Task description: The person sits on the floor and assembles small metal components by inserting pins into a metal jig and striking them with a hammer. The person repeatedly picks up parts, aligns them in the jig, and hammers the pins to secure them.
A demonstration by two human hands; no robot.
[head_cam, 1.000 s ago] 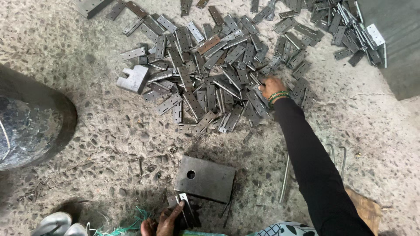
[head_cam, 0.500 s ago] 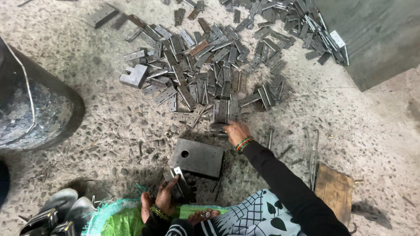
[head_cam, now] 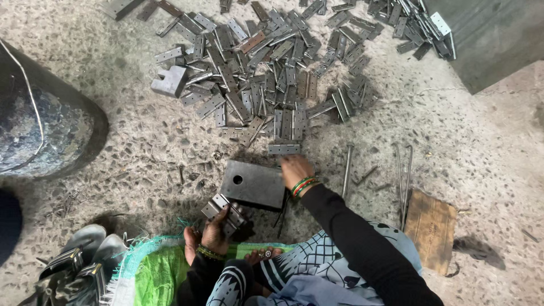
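Left hand (head_cam: 218, 229) at 7 o'clock, fingers clamped on a small stack of hinges (head_cam: 222, 211) held against the near-left corner of the block (head_cam: 253, 183). Block: dark steel, one round hole near its left side, flat on the floor (head_cam: 481, 153) at centre. Right hand (head_cam: 294, 169) at the block's far-right corner, fingers curled and touching its edge; whether it grips anything I cannot tell. One hinge (head_cam: 284, 148) lies just beyond that hand at 12 o'clock. Hinge pile (head_cam: 266, 73) spreads at 12 o'clock. Rods (head_cam: 403, 170) and board (head_cam: 430, 226) at 3–4 o'clock.
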